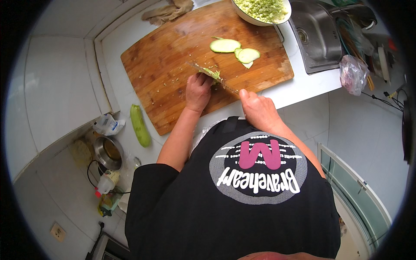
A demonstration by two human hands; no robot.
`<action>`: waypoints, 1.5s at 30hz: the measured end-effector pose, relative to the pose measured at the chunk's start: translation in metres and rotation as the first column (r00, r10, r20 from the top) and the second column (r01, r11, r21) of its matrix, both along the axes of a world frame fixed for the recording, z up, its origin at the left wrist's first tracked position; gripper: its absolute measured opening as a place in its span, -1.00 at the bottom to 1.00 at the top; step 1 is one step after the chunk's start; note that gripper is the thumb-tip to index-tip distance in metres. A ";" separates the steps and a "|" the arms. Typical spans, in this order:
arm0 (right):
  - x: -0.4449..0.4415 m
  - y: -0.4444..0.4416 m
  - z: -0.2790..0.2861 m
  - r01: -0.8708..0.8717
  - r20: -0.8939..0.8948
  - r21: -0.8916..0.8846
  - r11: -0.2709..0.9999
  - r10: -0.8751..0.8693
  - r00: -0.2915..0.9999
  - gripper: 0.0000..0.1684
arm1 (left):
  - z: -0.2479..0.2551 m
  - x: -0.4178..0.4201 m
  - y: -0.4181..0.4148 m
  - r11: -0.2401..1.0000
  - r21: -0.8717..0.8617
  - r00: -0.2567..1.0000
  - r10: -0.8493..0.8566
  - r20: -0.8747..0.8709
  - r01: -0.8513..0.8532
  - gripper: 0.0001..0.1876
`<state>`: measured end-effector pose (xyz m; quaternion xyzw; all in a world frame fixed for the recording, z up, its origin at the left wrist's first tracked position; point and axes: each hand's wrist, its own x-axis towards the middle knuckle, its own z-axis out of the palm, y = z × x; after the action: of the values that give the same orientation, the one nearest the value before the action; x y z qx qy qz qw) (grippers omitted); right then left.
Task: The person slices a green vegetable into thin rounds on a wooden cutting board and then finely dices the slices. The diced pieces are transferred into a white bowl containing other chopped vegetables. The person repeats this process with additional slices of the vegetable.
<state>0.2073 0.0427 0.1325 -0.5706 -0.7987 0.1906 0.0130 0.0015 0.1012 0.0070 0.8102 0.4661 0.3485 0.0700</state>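
Observation:
My right hand grips the handle of a kitchen knife, its blade seen nearly edge-on and slanting up to the left. Curled fingers of my left hand press on cut zucchini pieces beside the blade; the fingertips are partly hidden. Both hands are over a wooden cutting board with small green bits scattered on it. Farther back on the board lie a long zucchini slice and a few overlapping slices. A white bowl of shredded zucchini stands at the board's far right.
A whole zucchini lies left of the board. Behind it are a metal bowl, a plastic bottle and a plastic packet. A cloth lies at the far edge. To the right are a steel sink and a plastic bag.

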 end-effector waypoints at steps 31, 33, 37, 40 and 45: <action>-0.010 0.003 -0.005 0.038 -0.022 -0.067 0.997 -0.039 0.999 -0.88 | -0.006 -0.004 -0.001 1.000 -0.012 1.000 -0.011 -0.003 0.011 -0.73; -0.010 0.001 -0.004 0.043 -0.017 -0.069 0.997 -0.045 0.999 -0.79 | -0.005 -0.003 -0.002 1.000 0.004 1.000 -0.001 0.007 0.001 -0.73; -0.017 0.009 -0.008 0.044 0.000 -0.068 0.997 -0.045 0.999 -0.90 | -0.003 -0.003 -0.001 1.000 -0.022 1.000 -0.003 0.003 0.003 -0.73; -0.019 0.011 -0.033 0.055 -0.047 -0.010 0.998 -0.056 0.997 -0.88 | -0.005 -0.005 -0.003 0.999 -0.031 1.000 -0.019 0.002 0.019 -0.74; -0.011 0.007 -0.020 0.047 -0.032 -0.018 0.999 -0.048 0.998 -0.90 | -0.007 -0.003 -0.001 1.000 0.022 1.000 -0.007 0.018 0.007 -0.74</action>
<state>0.1961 0.0495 0.1125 -0.5864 -0.7829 0.2061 0.0255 -0.0016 0.1003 -0.0001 0.8095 0.4586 0.3606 0.0664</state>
